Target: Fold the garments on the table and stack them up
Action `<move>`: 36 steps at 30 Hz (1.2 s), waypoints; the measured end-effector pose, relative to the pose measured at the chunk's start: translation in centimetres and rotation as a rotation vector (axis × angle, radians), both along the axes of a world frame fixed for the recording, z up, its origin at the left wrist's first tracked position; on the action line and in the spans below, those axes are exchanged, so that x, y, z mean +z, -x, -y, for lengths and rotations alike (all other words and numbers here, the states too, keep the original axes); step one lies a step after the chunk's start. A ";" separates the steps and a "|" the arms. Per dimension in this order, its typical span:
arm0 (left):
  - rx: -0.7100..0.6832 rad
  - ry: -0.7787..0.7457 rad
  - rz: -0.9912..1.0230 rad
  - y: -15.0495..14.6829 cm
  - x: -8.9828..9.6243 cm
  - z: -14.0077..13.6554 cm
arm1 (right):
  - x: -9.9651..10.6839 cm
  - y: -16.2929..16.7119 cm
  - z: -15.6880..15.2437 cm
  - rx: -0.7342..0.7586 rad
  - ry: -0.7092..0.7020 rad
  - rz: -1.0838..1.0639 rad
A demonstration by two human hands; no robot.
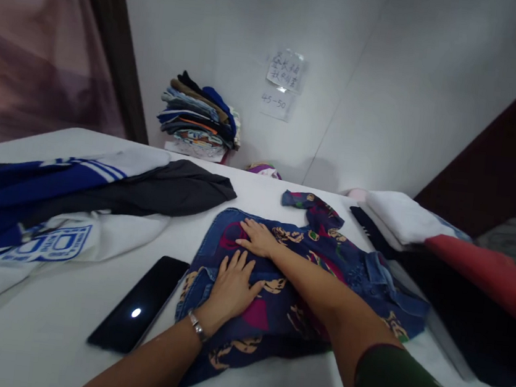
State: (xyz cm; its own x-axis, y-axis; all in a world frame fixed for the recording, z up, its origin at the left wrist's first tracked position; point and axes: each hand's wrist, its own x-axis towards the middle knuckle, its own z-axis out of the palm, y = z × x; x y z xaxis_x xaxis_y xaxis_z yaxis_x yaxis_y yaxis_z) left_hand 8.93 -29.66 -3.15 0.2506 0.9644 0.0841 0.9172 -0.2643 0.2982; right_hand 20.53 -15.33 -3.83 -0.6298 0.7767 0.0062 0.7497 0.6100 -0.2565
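A patterned denim shirt lies spread on the white table, its collar towards the right and one sleeve reaching out at the back. My left hand, a silver band at its wrist, rests flat on the fabric near the hem with fingers spread. Just beyond it, my right hand also lies flat on the shirt, fingers stretched out. Neither hand grips the cloth. My forearms cover part of the shirt.
Left of the shirt sits a black phone, near loose blue, grey and white garments. Folded clothes are piled at the right. A clothes stack stands at the back by the wall, where paper notes hang.
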 end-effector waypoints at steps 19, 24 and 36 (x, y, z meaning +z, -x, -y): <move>-0.022 -0.007 -0.055 0.3 -0.3 -0.8 | 4.9 -27.0 -3.2 -1.071 -0.106 -0.090; -0.024 0.013 -0.066 0.4 -0.4 -0.9 | 2.3 -27.8 -2.6 -0.984 -0.029 -0.070; -0.034 0.024 -0.101 0.9 -1.3 -1.1 | 1.0 -29.7 -5.2 -1.086 -0.131 0.048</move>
State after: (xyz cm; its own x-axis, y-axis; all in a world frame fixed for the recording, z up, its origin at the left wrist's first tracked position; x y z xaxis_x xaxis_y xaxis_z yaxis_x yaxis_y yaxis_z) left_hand 8.06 -28.55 -4.42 0.2891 0.9567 0.0341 0.9335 -0.2896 0.2114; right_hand 50.21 -10.16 -2.79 0.3882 0.9133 0.1231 0.9120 -0.3615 -0.1938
